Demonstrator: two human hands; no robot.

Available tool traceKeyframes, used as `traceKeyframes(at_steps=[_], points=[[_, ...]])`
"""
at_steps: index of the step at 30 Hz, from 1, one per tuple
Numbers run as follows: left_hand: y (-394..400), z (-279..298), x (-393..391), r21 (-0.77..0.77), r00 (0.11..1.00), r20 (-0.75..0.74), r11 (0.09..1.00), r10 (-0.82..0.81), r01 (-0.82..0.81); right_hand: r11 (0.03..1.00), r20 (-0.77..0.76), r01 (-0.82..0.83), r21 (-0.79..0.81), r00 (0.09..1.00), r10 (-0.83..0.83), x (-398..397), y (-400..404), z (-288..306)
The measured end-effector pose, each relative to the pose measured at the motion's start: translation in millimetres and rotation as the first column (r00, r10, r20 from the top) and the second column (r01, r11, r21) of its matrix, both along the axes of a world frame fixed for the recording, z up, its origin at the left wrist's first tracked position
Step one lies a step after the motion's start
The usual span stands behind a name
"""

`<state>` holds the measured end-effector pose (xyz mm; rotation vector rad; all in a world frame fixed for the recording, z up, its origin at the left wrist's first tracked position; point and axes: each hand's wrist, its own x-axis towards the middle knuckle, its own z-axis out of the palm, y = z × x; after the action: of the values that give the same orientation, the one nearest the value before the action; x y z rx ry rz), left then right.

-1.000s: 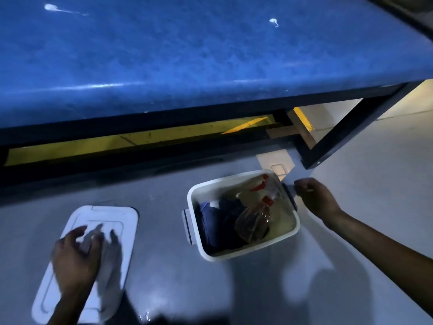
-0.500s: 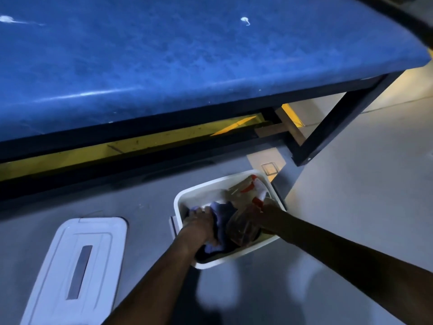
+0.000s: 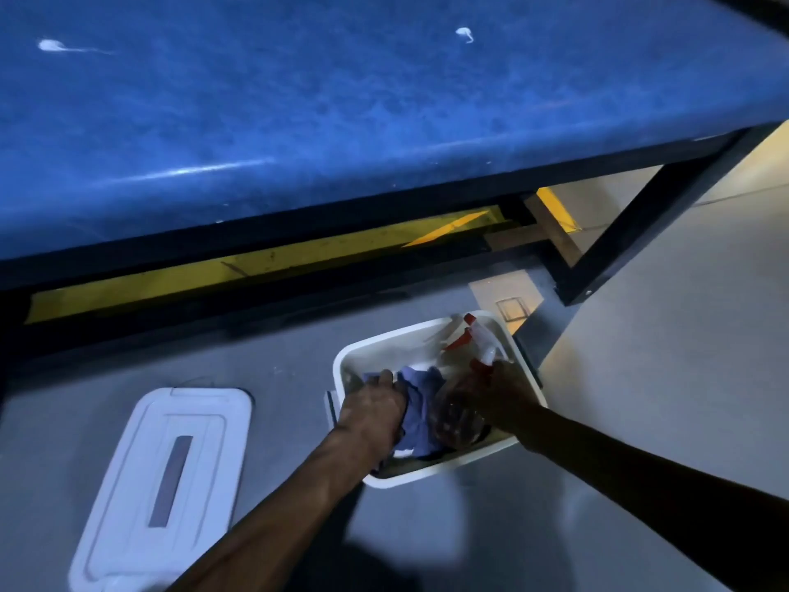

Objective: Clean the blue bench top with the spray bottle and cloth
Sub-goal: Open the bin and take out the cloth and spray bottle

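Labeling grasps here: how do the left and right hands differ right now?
The left hand grips the blue cloth; the right hand wraps the spray bottle just below its red-and-white trigger head. The left hand is at the bin's left side, the right hand at its right. Both reach into the white bin on the floor, and both are closed on their item.

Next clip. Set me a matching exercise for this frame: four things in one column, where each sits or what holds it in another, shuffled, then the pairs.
Things:
1. crumpled blue cloth
2. clear spray bottle with red-and-white trigger head
3. flat white plastic lid
4. white splatter marks

Places:
A. flat on the grey floor, left of the white tub
B. gripped by the left hand
C. on the blue bench top
D. gripped by the right hand

Pairs: 1-B, 2-D, 3-A, 4-C
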<state>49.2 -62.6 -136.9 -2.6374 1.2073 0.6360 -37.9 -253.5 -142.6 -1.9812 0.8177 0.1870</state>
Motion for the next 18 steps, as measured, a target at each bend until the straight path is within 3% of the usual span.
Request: traceKeyframes(at_steps=[3, 5, 7, 9, 12, 15, 18], points=[[43.4, 40.2, 10.9, -0.359, 0.984, -0.11, 0.917, 0.143, -0.173, 0.99, 0.127, -0.101, 0.103, 0.988, 0.088, -0.5, -1.3, 11.2], [81.8, 62.7, 22.6, -0.551, 0.931, -0.264, 0.753, 0.252, -0.36, 0.973, 0.193, -0.183, 0.141, 0.969, 0.155, 1.0, -3.0, 20.4], [122.6, 82.5, 33.4, -0.652, 0.831, -0.454, 0.516, 0.32, -0.555, 0.965, 0.253, -0.241, 0.101, 0.945, 0.209, 11.3, 6.6, 38.8], [161.4, 90.0, 40.6, -0.637, 0.735, -0.578, 0.368, 0.354, -0.678, 0.962, 0.263, -0.264, -0.063, 0.926, 0.271, 25.2, 24.5, 64.7], [221.7, 71.0, 47.8, -0.599, 0.687, -0.531, 0.354, 0.497, -0.719, 0.922, 0.329, -0.372, -0.107, 0.862, 0.386, 49.4, 58.7, 96.0], [267.9, 33.0, 48.3, -0.53, 0.567, -0.478, 0.295, 0.671, -0.795, 0.834, 0.364, -0.522, -0.179, 0.752, 0.549, 73.7, 100.1, 109.9], [292.6, -8.4, 42.3, -0.469, 0.446, -0.372, 0.25, 0.814, -0.847, 0.806, 0.314, -0.554, -0.209, 0.742, 0.592, 93.7, 142.4, 98.5]])
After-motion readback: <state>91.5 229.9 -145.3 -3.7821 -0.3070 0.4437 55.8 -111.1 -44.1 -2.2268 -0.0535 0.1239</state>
